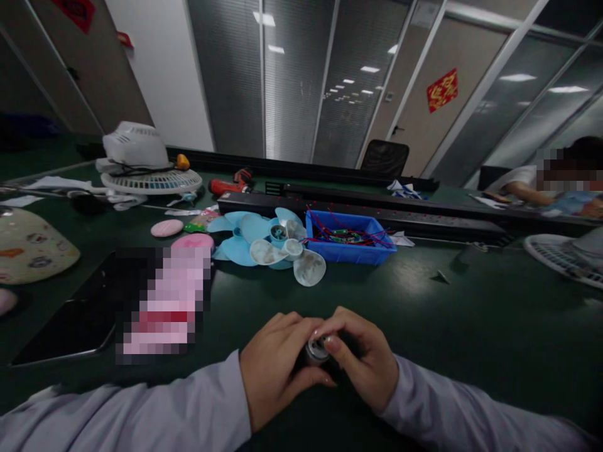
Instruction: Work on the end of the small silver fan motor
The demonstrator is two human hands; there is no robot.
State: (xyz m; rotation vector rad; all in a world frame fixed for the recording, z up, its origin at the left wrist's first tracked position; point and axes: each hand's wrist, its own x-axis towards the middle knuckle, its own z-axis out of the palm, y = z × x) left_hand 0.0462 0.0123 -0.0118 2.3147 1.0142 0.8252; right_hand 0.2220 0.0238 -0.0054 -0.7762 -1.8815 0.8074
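Note:
A small silver cylinder, by its look a small motor (317,353), stands at the near middle of the table with its round top facing up and dark holes in it. My left hand (281,358) curls around its left side, thumb in front and fingers behind. At the top rim, the thumb and index finger of my right hand (362,355) close in a pinch from the right. Whether a tiny part sits between those fingertips is hidden. Most of the cylinder's side is covered by my hands.
Beyond my hands lie light-blue and white fan blades (268,242) beside a blue bin (351,242) of wires and circuit boards. Left are a dark tablet-like panel (70,326), a white fan (141,157) and a red power drill (230,184). Another person (522,185) sits far right.

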